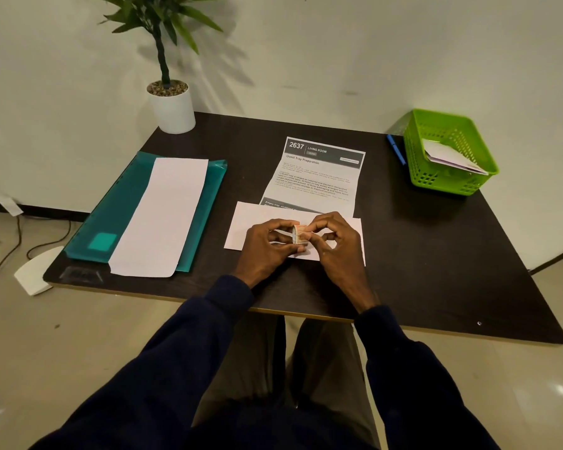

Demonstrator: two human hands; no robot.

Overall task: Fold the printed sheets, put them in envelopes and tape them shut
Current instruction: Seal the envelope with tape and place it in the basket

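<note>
A small roll of tape [298, 234] is held upright between both hands over a white envelope [251, 222] lying near the table's front edge. My left hand [267, 246] grips the roll from the left. My right hand [333, 241] pinches the tape's loose end at the roll's right side. Behind the envelope lies a printed sheet [319, 173], creased, its near edge tucked under the envelope. A long white envelope [163, 216] rests on a teal folder [127, 203] at the left.
A green basket [449, 151] holding paper stands at the back right corner of the dark table [436, 254], with a blue pen [395, 149] beside it. A potted plant [171, 105] stands at the back left. My legs are under the table's front edge.
</note>
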